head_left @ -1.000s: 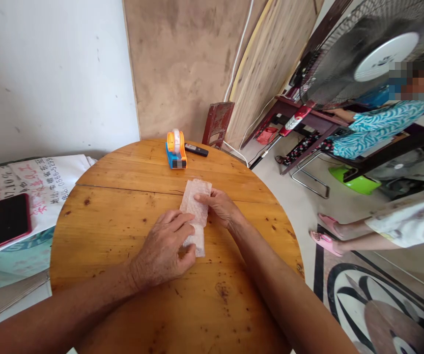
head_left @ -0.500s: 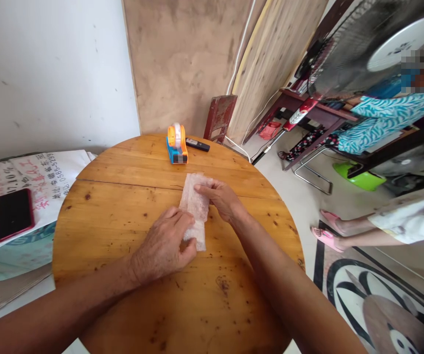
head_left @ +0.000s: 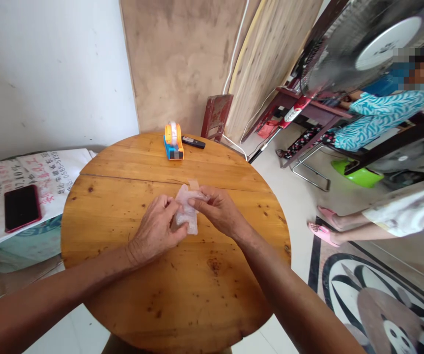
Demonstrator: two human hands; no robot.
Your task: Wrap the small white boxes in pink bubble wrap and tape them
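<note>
A crumpled strip of clear bubble wrap (head_left: pixel 188 216) lies over the middle of the round wooden table, with both hands on it. My left hand (head_left: pixel 155 223) grips its left edge, thumb low and curled fingers above. The upper right part is pinched between the thumb and fingers of my right hand (head_left: pixel 219 210), which lifts and folds that end. A small tan flat piece (head_left: pixel 193 185) shows just past the wrap's far end; its kind is unclear. Whatever lies inside or under the wrap is hidden.
An orange and blue tape dispenser (head_left: pixel 174 141) and a black pen-like device (head_left: pixel 193 142) stand at the table's (head_left: pixel 130 305) far edge. Left, a phone (head_left: pixel 22 208) lies on printed sheets. Right are a standing fan (head_left: pixel 384 46), a seated person and another person's legs.
My right hand has folded the far end of the bubble wrap toward the right, so the strip looks shorter. The tan piece has come into sight. The view has shifted slightly.
</note>
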